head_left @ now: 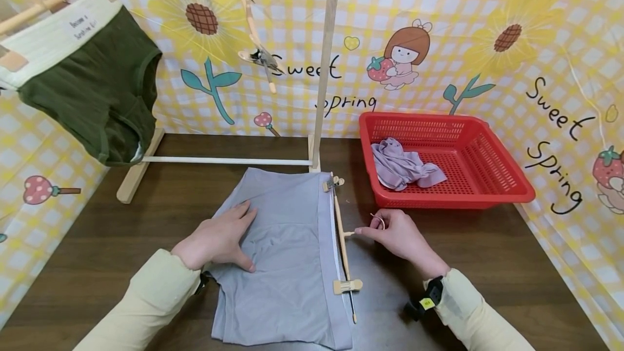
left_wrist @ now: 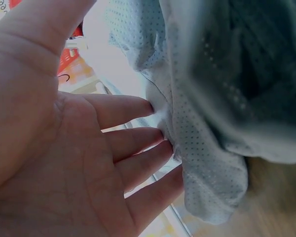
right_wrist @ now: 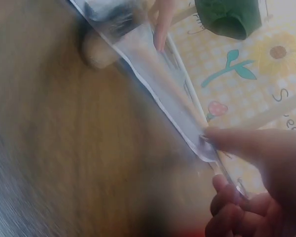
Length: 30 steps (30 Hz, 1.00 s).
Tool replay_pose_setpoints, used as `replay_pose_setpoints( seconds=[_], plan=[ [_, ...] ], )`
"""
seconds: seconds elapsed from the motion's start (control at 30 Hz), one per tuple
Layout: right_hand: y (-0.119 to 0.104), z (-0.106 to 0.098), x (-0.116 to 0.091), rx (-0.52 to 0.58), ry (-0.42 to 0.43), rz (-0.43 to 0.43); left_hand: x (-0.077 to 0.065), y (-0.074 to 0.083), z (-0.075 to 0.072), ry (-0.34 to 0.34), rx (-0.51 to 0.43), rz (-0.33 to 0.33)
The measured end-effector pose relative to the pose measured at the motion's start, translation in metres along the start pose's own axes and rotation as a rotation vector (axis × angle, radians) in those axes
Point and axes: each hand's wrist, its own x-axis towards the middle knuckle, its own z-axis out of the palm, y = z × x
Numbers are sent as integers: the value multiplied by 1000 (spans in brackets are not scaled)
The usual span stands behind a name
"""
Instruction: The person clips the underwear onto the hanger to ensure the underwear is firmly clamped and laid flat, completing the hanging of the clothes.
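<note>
Pale cream sleeves [head_left: 141,299]; black right wrist strap [head_left: 435,288] with yellow label [head_left: 427,303].

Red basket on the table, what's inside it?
Inside the red basket, a crumpled lilac cloth lies toward the left end, with the perforated floor showing to its right. What, if anything, is beneath the cloth is covered, so I can't tell.

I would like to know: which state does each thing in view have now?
Shorts: flat, clipped
Near hanger: clipped to the shorts
Green briefs: hanging, clipped
Far hanger: hanging, bare
Rack: standing
Basket: upright, partly filled
Lilac cloth: crumpled inside
Left grip: fingers spread on the shorts
Right grip: pinching the near hanger
</note>
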Motion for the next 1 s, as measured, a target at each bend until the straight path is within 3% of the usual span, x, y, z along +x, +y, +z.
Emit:
replay_pose_setpoints(
  seconds=[0.2,0.5,0.83,1.0],
  plan=[
    [-1,-8,0,-92,-31,8,1,0,2,-3,-6,-5],
    [-2,-14,2,-302,-126,107,1,0,1,-3,-7,1],
    [-3,-16,4,-449,-141,146,0,2,-1,-7,-12,3],
    [-5,-16,5,-510,-130,124,-1,0,0,-5,-22,-5]
  ],
)
